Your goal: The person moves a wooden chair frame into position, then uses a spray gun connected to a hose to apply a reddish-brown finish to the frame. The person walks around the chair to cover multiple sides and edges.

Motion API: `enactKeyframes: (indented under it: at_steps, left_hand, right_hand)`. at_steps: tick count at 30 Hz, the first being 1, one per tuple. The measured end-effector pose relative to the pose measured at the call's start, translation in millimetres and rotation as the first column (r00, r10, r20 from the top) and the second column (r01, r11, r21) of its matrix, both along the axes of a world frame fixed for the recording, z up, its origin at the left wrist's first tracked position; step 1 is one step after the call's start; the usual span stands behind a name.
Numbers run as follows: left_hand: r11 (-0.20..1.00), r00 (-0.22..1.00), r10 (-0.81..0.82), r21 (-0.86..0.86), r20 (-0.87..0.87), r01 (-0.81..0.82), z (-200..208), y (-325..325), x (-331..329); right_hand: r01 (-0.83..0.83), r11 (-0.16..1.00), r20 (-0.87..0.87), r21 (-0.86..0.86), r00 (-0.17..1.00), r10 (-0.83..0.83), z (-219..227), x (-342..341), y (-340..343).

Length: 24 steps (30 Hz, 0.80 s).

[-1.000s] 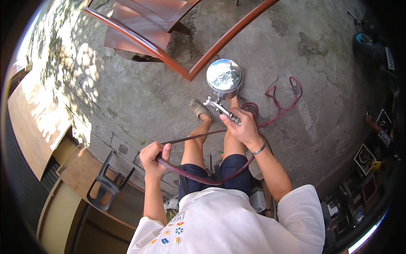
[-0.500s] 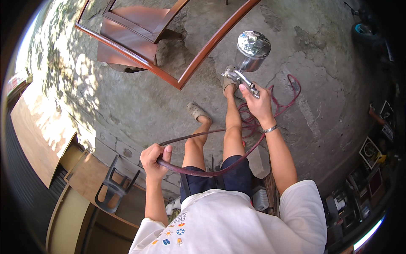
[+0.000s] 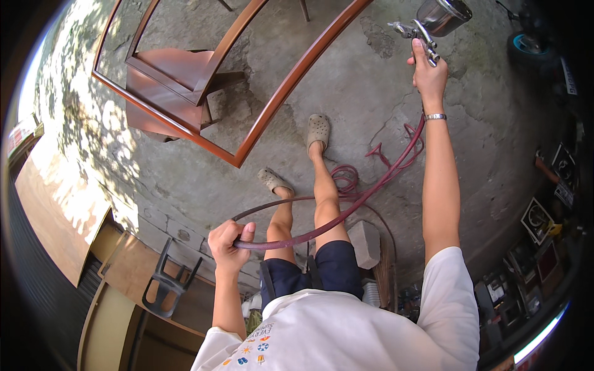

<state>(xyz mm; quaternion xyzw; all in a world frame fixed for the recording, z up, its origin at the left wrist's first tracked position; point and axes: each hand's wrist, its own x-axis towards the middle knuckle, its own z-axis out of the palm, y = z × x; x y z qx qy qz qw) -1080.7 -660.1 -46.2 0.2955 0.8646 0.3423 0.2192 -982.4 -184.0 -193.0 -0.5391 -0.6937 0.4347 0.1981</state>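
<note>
My right hand (image 3: 429, 75), arm stretched far forward, is closed round the handle of a silver spray gun (image 3: 427, 38) with a metal cup (image 3: 440, 17) on it. From the gun a dark red hose (image 3: 365, 207) runs back toward me in a long curve. My left hand (image 3: 231, 240), near my left thigh, grips that hose in a closed fist. Ahead and to the left stands a glossy red-brown wooden frame (image 3: 281, 93), apart from both hands. The cup's top edge is partly cut off by the picture's rim.
Loose hose coils (image 3: 345, 178) lie on the concrete floor (image 3: 204, 151) by my feet. Within the frame's outline is a brown panel (image 3: 170, 93). A dark plastic chair (image 3: 170, 281) and wooden boards (image 3: 62, 191) are at left. A grey block (image 3: 365, 244) stands beside my right leg.
My right hand has carried the spray gun forward and to the right, drawing the hose out straighter. My left hand keeps its hold on the hose. The frame appears slightly lower and farther left.
</note>
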Motion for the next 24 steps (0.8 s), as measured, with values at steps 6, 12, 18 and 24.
enactKeyframes:
  at_steps: [6,12,18,24]
  left_hand:
    - [0.999,0.997,0.040,0.000,0.071,-0.040,-3,34,4]
    - [0.995,0.987,0.097,-0.002,0.126,-0.097,-4,41,4]
    - [0.985,0.976,0.170,-0.016,0.139,-0.170,-3,5,-1]
    - [0.974,0.967,0.226,-0.035,0.122,-0.223,0,-69,-12]
  right_hand:
    - [0.009,0.975,0.055,0.221,0.998,-0.021,16,-34,96]
    - [-0.088,0.947,0.233,0.308,0.972,0.014,56,-68,137]
    - [-0.193,0.978,0.274,0.079,0.947,0.164,77,-81,54]
    - [-0.260,0.960,0.297,-0.100,0.914,0.278,90,-70,-63]
